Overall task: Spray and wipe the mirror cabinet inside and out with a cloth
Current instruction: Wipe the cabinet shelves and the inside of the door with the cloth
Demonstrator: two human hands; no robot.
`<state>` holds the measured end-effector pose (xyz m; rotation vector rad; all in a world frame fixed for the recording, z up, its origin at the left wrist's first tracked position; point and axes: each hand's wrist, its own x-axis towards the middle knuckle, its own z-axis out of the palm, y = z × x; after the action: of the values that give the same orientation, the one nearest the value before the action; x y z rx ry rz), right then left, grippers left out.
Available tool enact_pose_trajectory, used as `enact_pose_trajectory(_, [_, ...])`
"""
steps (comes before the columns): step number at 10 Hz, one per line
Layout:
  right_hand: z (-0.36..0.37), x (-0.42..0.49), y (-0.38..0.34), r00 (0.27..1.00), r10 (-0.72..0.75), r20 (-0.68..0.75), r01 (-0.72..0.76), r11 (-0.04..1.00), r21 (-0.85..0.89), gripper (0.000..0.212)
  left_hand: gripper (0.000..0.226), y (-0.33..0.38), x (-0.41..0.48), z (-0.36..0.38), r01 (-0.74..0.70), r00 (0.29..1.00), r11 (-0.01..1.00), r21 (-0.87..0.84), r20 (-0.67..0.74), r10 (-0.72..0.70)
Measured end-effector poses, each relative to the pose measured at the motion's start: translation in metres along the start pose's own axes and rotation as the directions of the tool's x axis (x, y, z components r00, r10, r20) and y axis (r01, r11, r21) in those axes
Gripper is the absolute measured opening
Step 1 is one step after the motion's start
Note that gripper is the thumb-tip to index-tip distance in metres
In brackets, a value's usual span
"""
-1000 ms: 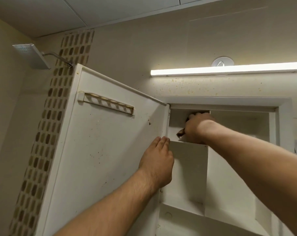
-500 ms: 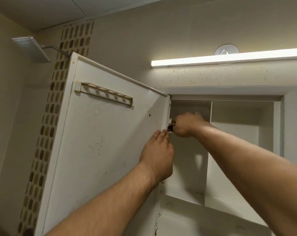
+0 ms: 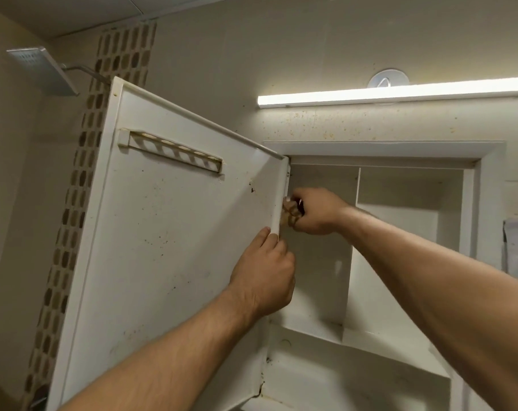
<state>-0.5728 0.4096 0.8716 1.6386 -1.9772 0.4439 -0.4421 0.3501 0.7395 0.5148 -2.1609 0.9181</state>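
The white mirror cabinet [image 3: 486,203] hangs on the wall with its door [image 3: 168,247] swung open to the left, the speckled inner face toward me. My left hand [image 3: 265,274] rests on the door's hinge-side edge, fingers wrapped around it. My right hand [image 3: 311,210] grips a small bunched brownish cloth [image 3: 288,213] and presses it against the hinge edge of the door, just inside the upper left compartment. Most of the cloth is hidden in my fist.
A vertical divider [image 3: 352,247] and a shelf [image 3: 370,339] split the cabinet interior. A slotted holder bar [image 3: 171,151] sits on the door. A lit tube light [image 3: 394,94] runs above the cabinet. A shower head [image 3: 41,69] sticks out at the upper left.
My right hand has come out of the upper left compartment and down to the door's hinge edge with the cloth. My left hand stays on the door edge.
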Motion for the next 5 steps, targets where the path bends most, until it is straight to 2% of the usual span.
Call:
enact_pose_trajectory(1, [0.015, -0.030, 0.002, 0.950, -0.304, -0.069, 0.249, 0.873, -0.419, 0.019, 0.029, -0.002, -0.007, 0.005, -0.033, 0.996, 0.998, -0.058, -0.083, 0.028])
enact_pose_trajectory(2, [0.052, -0.057, 0.006, 0.907, -0.409, -0.102, 0.273, 0.755, -0.597, 0.025, 0.033, 0.001, -0.010, 0.009, -0.050, 0.992, 0.998, -0.045, -0.122, 0.044])
enact_pose_trajectory(3, [0.099, -0.076, -0.006, 0.949, 0.067, -0.309, -0.067, 0.998, 0.011, 0.024, 0.034, 0.002, -0.012, 0.011, -0.059, 0.988, 0.998, -0.021, -0.143, 0.055])
enact_pose_trajectory(4, [0.123, -0.067, -0.024, 0.672, 0.721, 0.166, -0.337, 0.099, 0.936, 0.023, 0.037, -0.002, -0.009, 0.011, -0.028, 0.994, 0.999, 0.019, -0.103, 0.029])
enact_pose_trajectory(5, [0.107, -0.031, -0.024, 0.564, 0.764, 0.314, 0.148, -0.467, 0.872, 0.021, 0.041, -0.006, -0.006, 0.007, 0.000, 0.998, 0.998, 0.061, -0.055, 0.003])
